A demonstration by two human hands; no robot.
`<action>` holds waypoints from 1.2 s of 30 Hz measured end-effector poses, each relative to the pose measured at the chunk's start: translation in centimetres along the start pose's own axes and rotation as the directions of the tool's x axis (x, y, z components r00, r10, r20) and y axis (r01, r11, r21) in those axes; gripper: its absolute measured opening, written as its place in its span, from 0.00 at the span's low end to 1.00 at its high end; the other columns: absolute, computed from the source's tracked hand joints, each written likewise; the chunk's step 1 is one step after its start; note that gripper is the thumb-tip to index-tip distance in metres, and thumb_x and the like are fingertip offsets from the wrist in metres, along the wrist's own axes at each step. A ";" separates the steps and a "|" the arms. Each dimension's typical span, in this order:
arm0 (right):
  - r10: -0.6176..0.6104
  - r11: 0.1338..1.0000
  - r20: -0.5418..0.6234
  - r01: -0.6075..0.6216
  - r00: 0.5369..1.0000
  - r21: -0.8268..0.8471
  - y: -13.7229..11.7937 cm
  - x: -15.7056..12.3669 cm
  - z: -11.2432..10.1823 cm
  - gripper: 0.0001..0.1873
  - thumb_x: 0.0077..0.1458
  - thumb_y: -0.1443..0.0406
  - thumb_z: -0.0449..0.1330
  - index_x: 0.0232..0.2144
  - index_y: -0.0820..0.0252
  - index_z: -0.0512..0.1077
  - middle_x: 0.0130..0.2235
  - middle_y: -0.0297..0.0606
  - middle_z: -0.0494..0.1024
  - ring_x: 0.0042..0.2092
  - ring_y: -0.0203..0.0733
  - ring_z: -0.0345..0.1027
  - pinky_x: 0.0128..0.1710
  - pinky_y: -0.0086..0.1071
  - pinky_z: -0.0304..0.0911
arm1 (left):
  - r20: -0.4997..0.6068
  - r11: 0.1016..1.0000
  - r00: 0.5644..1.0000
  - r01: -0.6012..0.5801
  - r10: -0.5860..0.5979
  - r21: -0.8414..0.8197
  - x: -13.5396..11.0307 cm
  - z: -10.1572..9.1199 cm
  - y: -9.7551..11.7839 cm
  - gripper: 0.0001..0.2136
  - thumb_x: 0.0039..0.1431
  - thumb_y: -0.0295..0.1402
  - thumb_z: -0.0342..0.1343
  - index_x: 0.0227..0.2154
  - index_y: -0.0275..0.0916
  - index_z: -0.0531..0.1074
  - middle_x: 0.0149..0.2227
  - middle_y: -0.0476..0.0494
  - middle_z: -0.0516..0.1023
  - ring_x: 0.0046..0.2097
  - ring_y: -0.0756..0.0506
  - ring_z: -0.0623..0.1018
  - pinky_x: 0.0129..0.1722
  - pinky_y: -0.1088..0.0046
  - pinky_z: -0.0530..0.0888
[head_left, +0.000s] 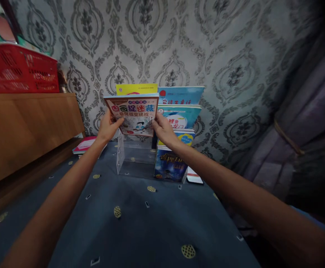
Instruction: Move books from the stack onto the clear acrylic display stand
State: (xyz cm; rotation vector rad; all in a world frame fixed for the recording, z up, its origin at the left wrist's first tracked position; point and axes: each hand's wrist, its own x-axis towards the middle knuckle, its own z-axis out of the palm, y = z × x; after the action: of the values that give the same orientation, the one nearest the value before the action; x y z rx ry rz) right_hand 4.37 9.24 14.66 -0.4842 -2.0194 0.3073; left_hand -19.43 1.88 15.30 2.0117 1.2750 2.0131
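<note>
While both hands have it by its sides, the brown-bordered picture book (136, 118) tilts over the left half of a clear stepped rack (136, 169); whether its bottom edge touches the rack cannot be told. The left hand (108, 127) is clamped on the edge at nine o'clock, thumb on the cover, and the right hand (163, 128) grips the opposite edge at three. From that book, a yellow book (145, 88) shows behind at twelve o'clock. In the rack's other half, a pale blue book (181, 93) stands at two, a teal book (191, 114) at three and a dark blue book (168, 169) at five. Farther out, a pink-topped stack (86, 143) lies at eight, a wooden cabinet (28, 134) bears a red basket (42, 72) at ten, and a tied curtain (279, 149) hangs at three. Dark patterned cloth (148, 230) spreads toward six.
</note>
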 end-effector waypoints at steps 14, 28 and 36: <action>0.067 0.998 0.010 -0.067 0.998 -0.019 1.1 1.0 2.5 0.05 0.62 0.64 0.49 0.37 0.54 0.64 0.39 0.41 0.75 0.43 0.50 0.68 0.47 0.47 0.67 | -0.023 0.991 0.992 0.125 -0.126 -0.043 -0.5 -0.3 -3.7 0.25 0.50 0.45 0.64 0.48 0.39 0.68 0.49 0.37 0.81 0.49 0.39 0.81 0.51 0.56 0.79; 0.005 0.995 -0.042 -0.010 0.999 -0.100 0.7 -1.0 4.3 0.36 0.66 0.61 0.44 0.72 0.62 0.37 0.69 0.52 0.57 0.71 0.58 0.49 0.70 0.58 0.46 | -0.078 0.987 0.986 0.152 -0.147 0.060 -0.6 1.1 -6.0 0.21 0.53 0.43 0.64 0.46 0.38 0.69 0.47 0.38 0.81 0.48 0.40 0.80 0.51 0.58 0.77; 0.006 0.989 -0.027 -0.010 1.000 -0.145 0.7 -2.7 5.1 0.41 0.65 0.66 0.44 0.73 0.64 0.30 0.74 0.52 0.43 0.75 0.59 0.35 0.72 0.59 0.40 | -0.114 0.927 0.978 0.202 -0.175 0.316 -1.2 1.8 -5.9 0.14 0.55 0.42 0.60 0.40 0.40 0.70 0.39 0.43 0.79 0.43 0.40 0.78 0.47 0.61 0.75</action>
State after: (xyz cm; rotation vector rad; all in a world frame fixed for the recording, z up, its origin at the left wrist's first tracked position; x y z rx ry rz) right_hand 1.17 8.56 9.91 -0.5842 -2.0232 0.1584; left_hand -20.69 6.08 10.80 1.8447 1.8504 1.9194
